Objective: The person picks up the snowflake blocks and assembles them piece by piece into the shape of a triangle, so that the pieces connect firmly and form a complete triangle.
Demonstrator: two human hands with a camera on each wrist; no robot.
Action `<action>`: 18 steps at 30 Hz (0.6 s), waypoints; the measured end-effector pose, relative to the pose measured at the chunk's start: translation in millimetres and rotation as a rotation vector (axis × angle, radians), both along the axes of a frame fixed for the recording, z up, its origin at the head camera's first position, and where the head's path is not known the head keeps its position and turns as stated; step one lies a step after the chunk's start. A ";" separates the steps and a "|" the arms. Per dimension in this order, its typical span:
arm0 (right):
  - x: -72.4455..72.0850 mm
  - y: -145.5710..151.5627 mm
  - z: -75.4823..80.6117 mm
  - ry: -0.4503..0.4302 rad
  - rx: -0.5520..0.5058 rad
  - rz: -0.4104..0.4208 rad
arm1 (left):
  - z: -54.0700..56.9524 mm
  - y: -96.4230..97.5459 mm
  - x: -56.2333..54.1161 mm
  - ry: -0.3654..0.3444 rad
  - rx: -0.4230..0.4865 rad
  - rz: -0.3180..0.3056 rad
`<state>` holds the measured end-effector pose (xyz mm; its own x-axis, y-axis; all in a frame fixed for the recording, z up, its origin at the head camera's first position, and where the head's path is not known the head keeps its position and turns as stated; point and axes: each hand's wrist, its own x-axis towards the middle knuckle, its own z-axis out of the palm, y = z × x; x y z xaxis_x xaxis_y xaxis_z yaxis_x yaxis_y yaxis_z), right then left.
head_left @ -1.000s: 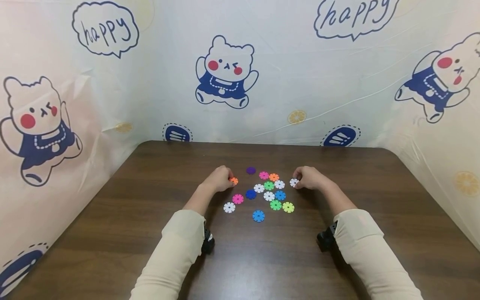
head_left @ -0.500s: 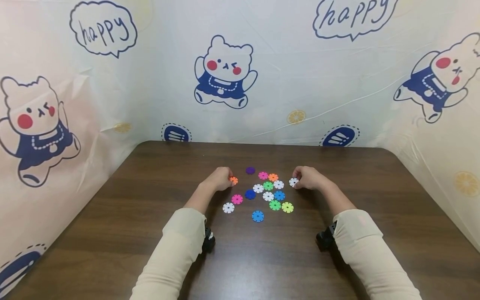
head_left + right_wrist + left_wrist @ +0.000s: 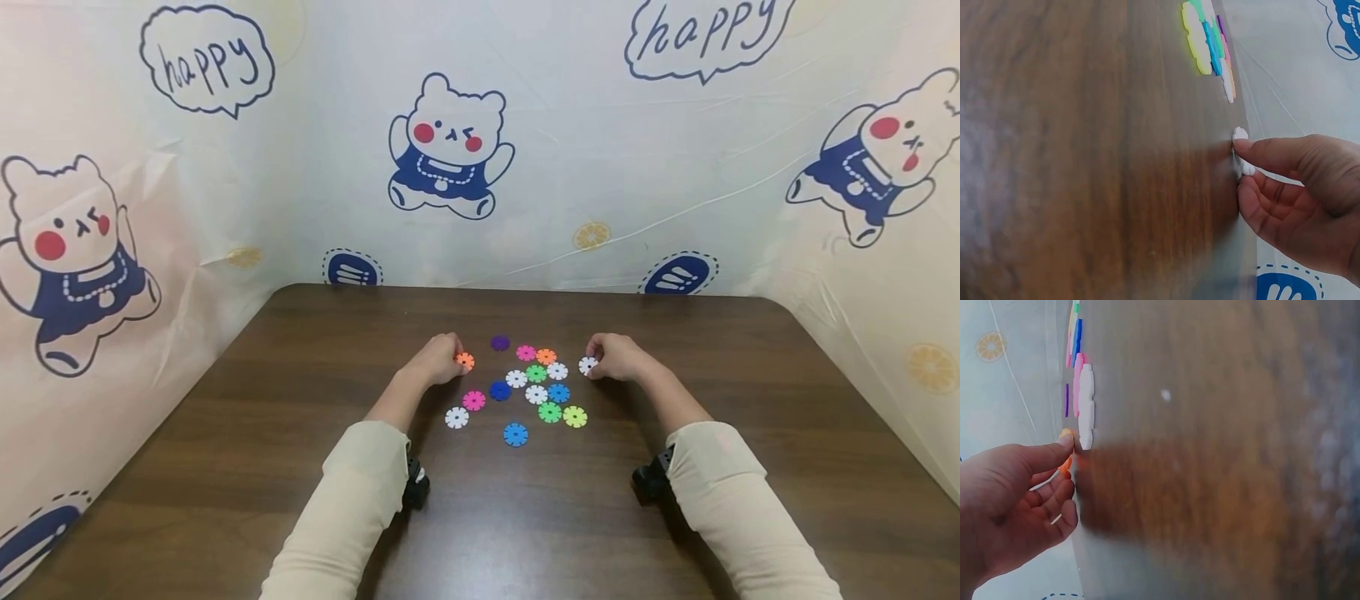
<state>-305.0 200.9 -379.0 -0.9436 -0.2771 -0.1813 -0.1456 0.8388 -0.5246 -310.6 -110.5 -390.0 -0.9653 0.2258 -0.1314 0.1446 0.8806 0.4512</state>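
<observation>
My left hand (image 3: 435, 360) pinches an orange notched plastic disc (image 3: 466, 362) at the left of a loose group of discs. In the left wrist view the thumb covers part of that orange disc (image 3: 1066, 466). On the group's right side, my right hand (image 3: 618, 357) holds a white notched disc (image 3: 587, 366) between thumb and fingers. The right wrist view shows this white disc (image 3: 1247, 167) edge-on, close to the table surface. Nearest the left hand lie a pink disc (image 3: 474, 401) and another white disc (image 3: 457, 417).
Several more discs lie flat between the hands, among them a purple one (image 3: 500, 342), a dark blue one (image 3: 500, 390), a light blue one (image 3: 516, 434) and a yellow one (image 3: 575, 417). A printed curtain (image 3: 540, 167) stands behind the brown table (image 3: 525, 533).
The left hand's orange disc has shifted very slightly left. Both hands otherwise keep their places and their hold, and the loose discs lie as before; the head view has moved a little.
</observation>
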 end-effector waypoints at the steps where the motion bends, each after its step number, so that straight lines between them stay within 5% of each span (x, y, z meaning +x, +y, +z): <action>1: 0.1 0.1 -0.1 0.005 -0.002 -0.004 | -0.2 -0.1 -0.1 0.007 0.008 0.004; 18: 7.7 -3.1 2.5 0.016 -0.209 -0.088 | 14.8 1.2 14.2 0.097 0.125 -0.026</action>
<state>-297.3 197.8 -376.5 -0.9682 -0.2231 -0.1133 -0.0861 0.7222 -0.6863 -296.4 -109.3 -375.2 -0.9657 0.2597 -0.0067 0.2151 0.8136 0.5401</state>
